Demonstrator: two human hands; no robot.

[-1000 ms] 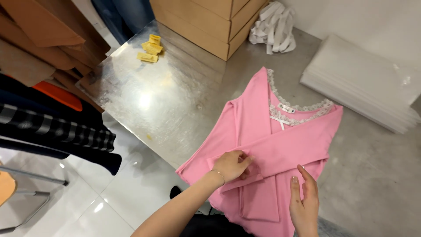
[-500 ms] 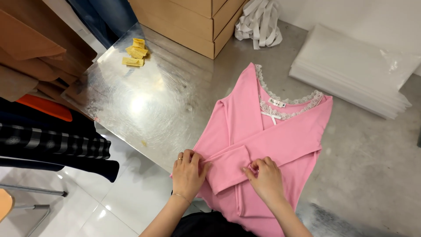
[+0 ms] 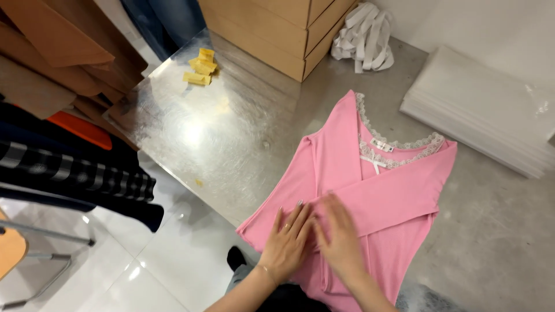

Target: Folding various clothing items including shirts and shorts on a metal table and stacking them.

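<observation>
Pink under my hands, grey steel all round

My top is a plain, even pink — its neckline edged in white lace with a small white bow; the table below is brushed silver-grey, the little blocks on it yellow, the boxes and stacked card tan brown, the bundle of straps white, the pile of sheets white too, the hanging clothes black with a grey-and-black striped band — one orange piece among them — and the floor tiles glossy white
</observation>
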